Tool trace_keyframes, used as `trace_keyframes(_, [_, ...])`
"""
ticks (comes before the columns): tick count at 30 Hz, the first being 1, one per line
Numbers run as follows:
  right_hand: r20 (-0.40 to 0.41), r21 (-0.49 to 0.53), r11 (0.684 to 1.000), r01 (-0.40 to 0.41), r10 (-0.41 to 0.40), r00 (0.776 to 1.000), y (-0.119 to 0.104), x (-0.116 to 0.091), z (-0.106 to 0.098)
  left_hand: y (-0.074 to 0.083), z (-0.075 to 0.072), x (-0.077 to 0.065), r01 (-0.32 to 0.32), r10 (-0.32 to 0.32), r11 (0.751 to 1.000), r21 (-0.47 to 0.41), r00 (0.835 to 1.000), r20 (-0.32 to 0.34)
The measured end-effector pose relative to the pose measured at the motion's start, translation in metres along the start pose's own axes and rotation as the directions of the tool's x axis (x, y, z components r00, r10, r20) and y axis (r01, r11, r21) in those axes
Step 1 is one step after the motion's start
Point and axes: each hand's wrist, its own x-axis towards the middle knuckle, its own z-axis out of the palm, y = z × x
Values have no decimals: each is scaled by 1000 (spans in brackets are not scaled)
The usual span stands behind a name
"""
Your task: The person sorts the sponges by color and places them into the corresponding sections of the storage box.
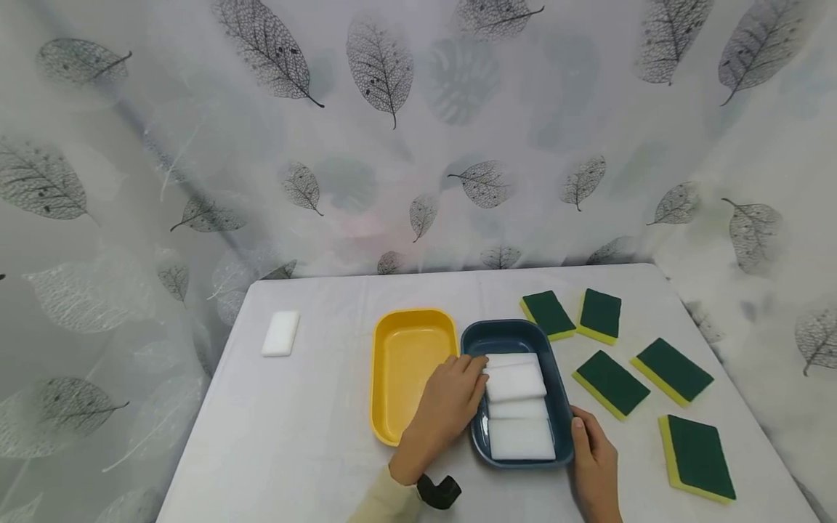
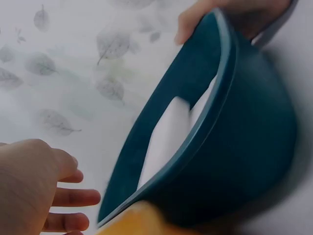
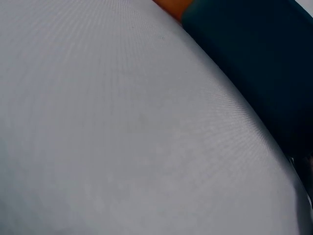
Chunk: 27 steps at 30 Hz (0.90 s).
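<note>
A dark blue tray holds several white sponge blocks laid in an overlapping column. My left hand reaches over the tray's left rim, its fingertips at the upper white blocks. In the left wrist view the fingers of that left hand are loosely extended and apart from the tray wall. On the other side, my right hand holds the tray's right rim near its lower corner. Left of the blue tray, partly behind my left forearm, stands a yellow tray with a bare bottom.
Several green-and-yellow scouring sponges lie scattered on the right side of the white table. A single white sponge block lies near the far left edge. A leaf-patterned curtain hangs behind the table.
</note>
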Motion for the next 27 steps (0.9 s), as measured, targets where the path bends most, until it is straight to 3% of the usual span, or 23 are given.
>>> trace_keyframes(7, [-1, -2, 1000, 5, -5, 1000, 1, 0, -1, -33, -26, -8, 16, -13, 999, 31, 996, -88])
trace_keyframes(13, [-1, 8, 1000, 5, -5, 1000, 0, 0, 1, -72, -42, -21, 67, -56, 996, 59, 985, -162])
trace_keyframes(20, [-12, -1, 1000, 14, -14, 1000, -2, 1, 2, -120, -47, -35, 183, -158, 977, 107, 966, -202])
trace_keyframes(27, [-20, -10, 1000, 8, -9, 1000, 1, 0, 0, -158, -50, -45, 264, -231, 956, 129, 946, -228])
